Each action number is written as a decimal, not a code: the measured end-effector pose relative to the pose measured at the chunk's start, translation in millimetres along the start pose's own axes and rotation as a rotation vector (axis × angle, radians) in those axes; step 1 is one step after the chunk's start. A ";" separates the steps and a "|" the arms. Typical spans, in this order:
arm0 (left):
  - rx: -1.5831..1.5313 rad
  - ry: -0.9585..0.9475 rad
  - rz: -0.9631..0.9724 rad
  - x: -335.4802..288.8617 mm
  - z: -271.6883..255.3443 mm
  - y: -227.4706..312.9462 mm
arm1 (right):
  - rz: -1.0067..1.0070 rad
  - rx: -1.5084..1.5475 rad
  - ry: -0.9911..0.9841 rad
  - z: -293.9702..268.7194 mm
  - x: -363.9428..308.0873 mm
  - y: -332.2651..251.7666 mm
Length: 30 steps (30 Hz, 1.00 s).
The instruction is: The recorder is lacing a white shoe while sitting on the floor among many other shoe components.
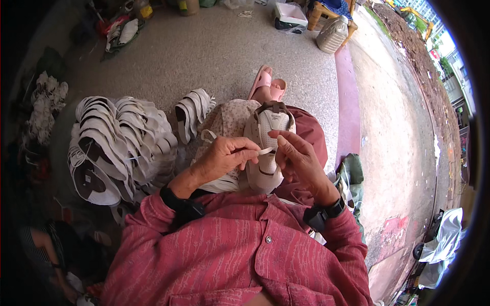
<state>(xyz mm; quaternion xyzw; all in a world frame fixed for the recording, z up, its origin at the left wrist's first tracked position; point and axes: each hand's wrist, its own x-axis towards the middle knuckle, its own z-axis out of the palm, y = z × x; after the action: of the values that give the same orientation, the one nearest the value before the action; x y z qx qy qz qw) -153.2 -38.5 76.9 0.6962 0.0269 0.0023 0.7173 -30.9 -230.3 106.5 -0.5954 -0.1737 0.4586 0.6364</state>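
A white and beige shoe upper (264, 171) with a perforated tongue and a dark brown collar lies lengthwise on my lap. Above its middle, my left hand (227, 157) pinches a short white shoelace (266, 151) between thumb and fingers. The lace runs across to my right hand (298, 155), whose lower fingers curl around its other end. The index finger and thumb of that hand point toward the tongue. Both hands are just over the shoe's lacing area, and they partly hide it.
Stacked shoe uppers (115, 148) stand left of my legs, with a smaller stack (193, 113) beside my knee. Green bagging (352, 173) lies at my right. Farther off are a plastic jug (333, 34) and a white bin (291, 18). Another person's arm (48, 250) shows at lower left.
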 end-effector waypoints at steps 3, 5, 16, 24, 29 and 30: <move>0.020 0.011 0.010 -0.5 -2.0 0.9 | 0.102 -0.010 -0.068 -2.0 3.2 1.9; 0.043 -0.002 0.008 0.8 -2.5 3.3 | 0.085 -0.003 -0.056 -4.9 4.7 7.0; 0.036 -0.002 -0.092 11.9 5.6 -2.7 | -0.136 -0.280 -0.008 -1.2 8.7 15.5; 0.248 0.134 0.003 22.1 0.7 -56.6 | -0.358 -0.729 0.033 -22.2 16.1 40.8; 0.392 0.053 -0.058 14.9 7.1 -48.0 | -0.251 -0.644 0.027 -23.4 18.3 39.6; 0.401 0.084 -0.050 14.3 8.9 -43.0 | -0.249 -0.645 0.035 -25.2 19.0 42.6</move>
<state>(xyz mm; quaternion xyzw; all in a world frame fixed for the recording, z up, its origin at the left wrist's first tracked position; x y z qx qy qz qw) -140.0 -48.1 33.7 0.8234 0.0739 0.0080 0.5625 -17.8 -235.9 55.4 -0.7480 -0.3701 0.2885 0.4693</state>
